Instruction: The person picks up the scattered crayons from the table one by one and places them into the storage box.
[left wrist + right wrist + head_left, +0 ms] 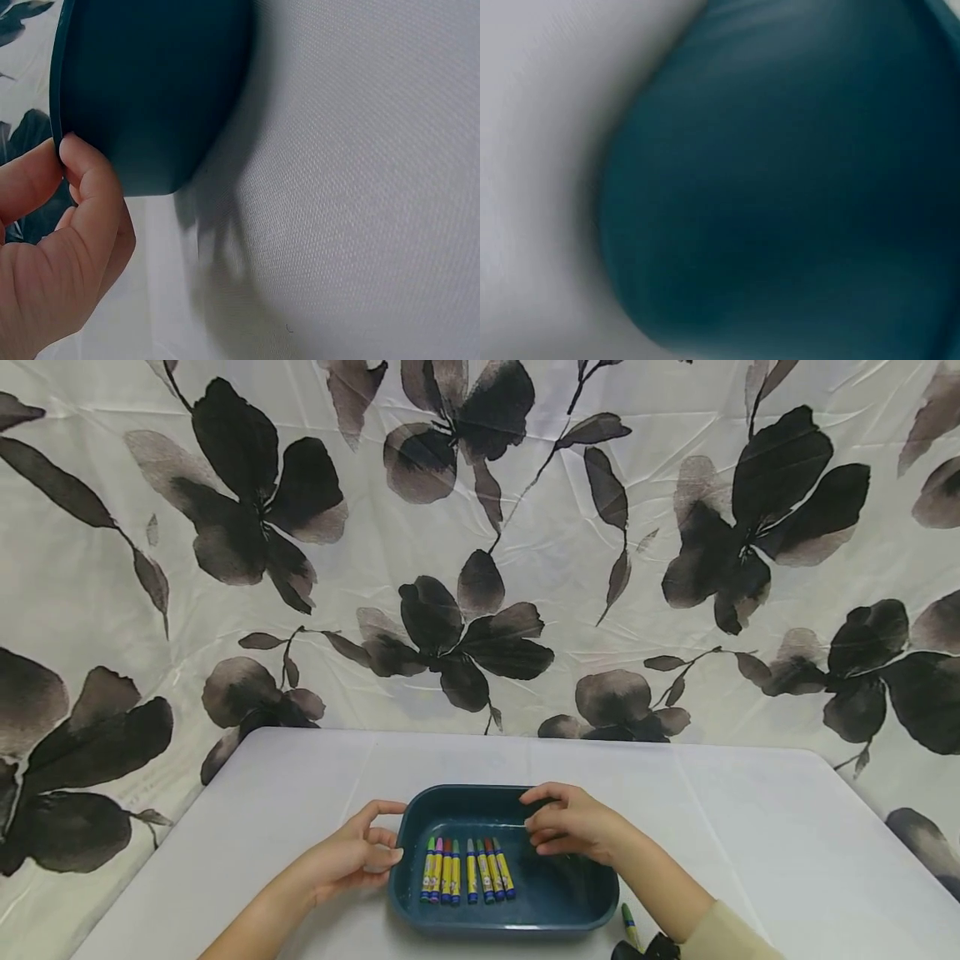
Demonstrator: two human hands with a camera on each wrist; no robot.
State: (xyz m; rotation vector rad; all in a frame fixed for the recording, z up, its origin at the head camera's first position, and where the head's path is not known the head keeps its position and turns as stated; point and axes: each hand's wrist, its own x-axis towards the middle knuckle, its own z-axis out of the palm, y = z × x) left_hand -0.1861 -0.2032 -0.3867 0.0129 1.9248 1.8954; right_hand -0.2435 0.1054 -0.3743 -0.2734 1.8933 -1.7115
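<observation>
A dark teal plastic tray (566, 902) with rounded corners stands on the white table. Inside it, several crayons with yellow wrappers lie side by side in two groups, a left group (441, 872) and a right group (491, 871); their tips are green, pink, red and blue. At the tray's left rim my left hand (360, 852) pinches the edge between thumb and fingers, as the left wrist view also shows. My right hand (573, 827) hovers over the tray's right part with loosely bent fingers and no visible object in them. The right wrist view has only the blurred tray side (780, 187).
A loose green-tipped crayon (629, 925) lies on the table by the tray's front right corner. Beside it, a black object (648, 948) is cut off by the lower frame edge. Behind the white table (750, 827) hangs a floral cloth (600, 568).
</observation>
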